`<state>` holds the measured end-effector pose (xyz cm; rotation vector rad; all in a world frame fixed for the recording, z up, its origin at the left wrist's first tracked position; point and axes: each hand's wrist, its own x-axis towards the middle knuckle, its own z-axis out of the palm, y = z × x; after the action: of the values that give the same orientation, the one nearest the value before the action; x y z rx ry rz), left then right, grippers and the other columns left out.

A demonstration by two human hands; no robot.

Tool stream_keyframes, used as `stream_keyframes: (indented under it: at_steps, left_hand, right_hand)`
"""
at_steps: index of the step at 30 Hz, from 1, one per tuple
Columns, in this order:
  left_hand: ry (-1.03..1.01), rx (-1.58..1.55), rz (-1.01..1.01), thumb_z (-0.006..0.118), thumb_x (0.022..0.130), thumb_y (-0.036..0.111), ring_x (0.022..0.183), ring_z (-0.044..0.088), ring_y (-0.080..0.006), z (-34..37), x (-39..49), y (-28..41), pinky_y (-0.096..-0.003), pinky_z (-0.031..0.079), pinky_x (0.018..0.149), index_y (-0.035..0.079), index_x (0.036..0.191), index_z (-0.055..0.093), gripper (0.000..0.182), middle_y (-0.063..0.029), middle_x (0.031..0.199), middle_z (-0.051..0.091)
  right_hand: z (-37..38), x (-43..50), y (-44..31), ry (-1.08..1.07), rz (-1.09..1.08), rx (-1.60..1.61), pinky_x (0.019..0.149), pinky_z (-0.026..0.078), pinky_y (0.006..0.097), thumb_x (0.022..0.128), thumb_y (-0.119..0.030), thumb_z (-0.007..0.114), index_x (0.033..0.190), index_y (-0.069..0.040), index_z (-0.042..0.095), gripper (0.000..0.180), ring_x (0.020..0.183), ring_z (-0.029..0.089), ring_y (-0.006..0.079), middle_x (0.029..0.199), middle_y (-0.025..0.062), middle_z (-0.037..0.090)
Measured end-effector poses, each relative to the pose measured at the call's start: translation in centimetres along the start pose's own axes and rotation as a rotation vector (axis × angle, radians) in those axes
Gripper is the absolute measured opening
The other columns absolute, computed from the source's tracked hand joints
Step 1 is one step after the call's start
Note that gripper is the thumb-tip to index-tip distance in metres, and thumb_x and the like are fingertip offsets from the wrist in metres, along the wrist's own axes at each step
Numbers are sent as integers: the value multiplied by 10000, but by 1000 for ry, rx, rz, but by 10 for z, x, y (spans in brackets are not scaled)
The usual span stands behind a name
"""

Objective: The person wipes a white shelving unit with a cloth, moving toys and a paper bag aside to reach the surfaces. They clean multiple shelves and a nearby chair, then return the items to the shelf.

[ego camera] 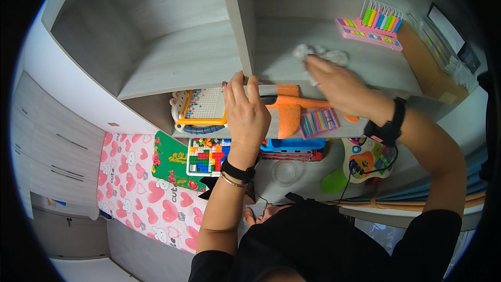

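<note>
My right hand (332,82) presses a crumpled white cloth (325,55) against the grey wood-grain board of the right-hand cabinet compartment; the hand is slightly blurred. Beyond the cloth stands a pink toy abacus (370,33) with coloured beads. My left hand (247,111) rests with spread fingers on the shelf edge at the foot of the upright divider (238,19); no object shows in it. Close to it on the shelf below are a yellow-framed bead drawing board (205,103), an orange toy glider (289,113) and a pink case of coloured sticks (319,122).
A cardboard box (426,58) with plastic packets stands at the right. Lower down are a tray of building bricks (207,156), a green decorated bag (172,164), a blue toy (293,145), a clear round lid or bowl (284,173) and a toy activity table (368,160).
</note>
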<state>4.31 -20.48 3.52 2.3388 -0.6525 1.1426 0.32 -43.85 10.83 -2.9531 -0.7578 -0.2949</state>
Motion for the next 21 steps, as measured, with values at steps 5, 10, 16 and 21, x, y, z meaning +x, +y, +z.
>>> stream_keyframes:
  at_steps: [5, 10, 16, 21]
  left_hand:
    - [26, -17, -3, 511, 751, -73, 1094, 532, -396, -6, 1, 5, -505, 412, 1013, -17, 1148, 549, 403, -194, 1190, 535]
    - [43, 1, 21, 515, 717, -100, 1079, 533, -407, -11, 1, 11, -465, 432, 959, -38, 1120, 540, 408, -234, 1216, 535]
    - [26, -229, -11, 546, 760, -74, 1187, 480, -433, -30, -27, 10, -458, 399, 1017, -66, 1250, 438, 502, -251, 1279, 492]
    - [-426, -1214, -695, 633, 919, 79, 1209, 496, -280, -20, -120, 35, -401, 399, 1028, 3, 1404, 377, 554, -200, 1376, 439]
  right_hand:
    - [-10, -92, 47, 33, 354, -250, 1103, 360, 412, 905, -76, 565, 1376, 70, 421, 514, 1325, 416, 363, 1473, 215, 378]
    - [-9, -164, 84, 158, 465, -304, 1087, 363, 427, 919, -81, 556, 1350, 56, 440, 467, 1301, 430, 380, 1444, 223, 404]
    - [22, -193, 79, 479, 483, -386, 1012, 431, 417, 907, -38, 524, 1295, 10, 504, 392, 1181, 530, 372, 1264, 233, 546]
    - [110, -168, -46, 532, 823, 1031, 709, 472, 286, 955, -6, 444, 1101, -52, 557, 190, 804, 557, 140, 872, 18, 569]
